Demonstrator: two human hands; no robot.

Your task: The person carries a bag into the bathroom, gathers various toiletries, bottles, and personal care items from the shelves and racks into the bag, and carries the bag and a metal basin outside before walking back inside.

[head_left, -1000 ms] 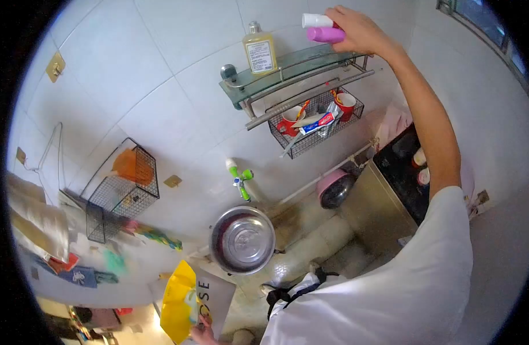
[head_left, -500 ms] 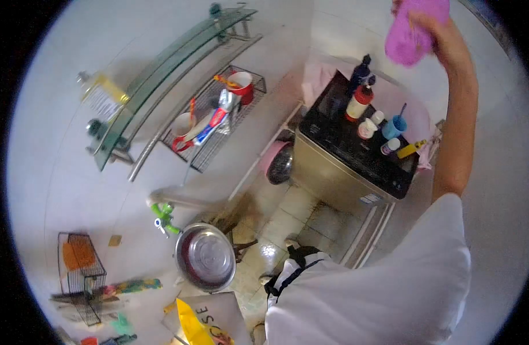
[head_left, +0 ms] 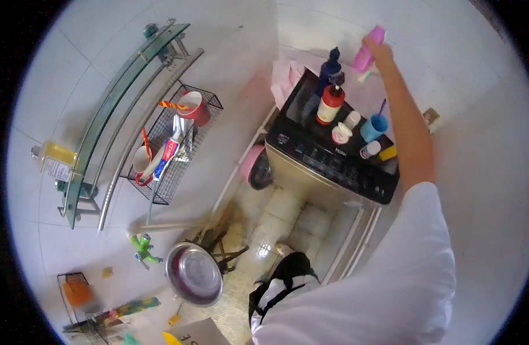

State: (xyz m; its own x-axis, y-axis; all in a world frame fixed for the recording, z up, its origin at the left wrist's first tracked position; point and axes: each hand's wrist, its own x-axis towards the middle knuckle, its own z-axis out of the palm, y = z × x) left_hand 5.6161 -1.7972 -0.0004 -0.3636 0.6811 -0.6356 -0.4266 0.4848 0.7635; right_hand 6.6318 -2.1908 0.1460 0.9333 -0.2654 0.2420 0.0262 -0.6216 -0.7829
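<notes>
My right hand (head_left: 380, 53) is closed around a pink bottle (head_left: 365, 58), held tilted above the back of a black-topped washing machine (head_left: 310, 141). The bottle's label cannot be read. Just below it is a small pale green and white thing (head_left: 364, 76) too small to name. On the machine's top stand a red pump bottle (head_left: 330, 106), a dark blue pump bottle (head_left: 329, 72), a blue cup (head_left: 373, 127) with a brush-like stick, small white jars (head_left: 341, 134) and a yellow item (head_left: 387, 153). My left hand is out of view.
Left on the wall are a glass shelf (head_left: 97, 109) and a wire basket (head_left: 186, 155) holding cups and a toothpaste tube (head_left: 166, 155). Lower down are a green tap (head_left: 143, 248) and a metal basin (head_left: 195, 276). A pink basin (head_left: 253, 164) leans beside the machine.
My right hand has lowered the pink bottle from high up toward the back of the washing machine. The view has shifted, showing more of the machine's top.
</notes>
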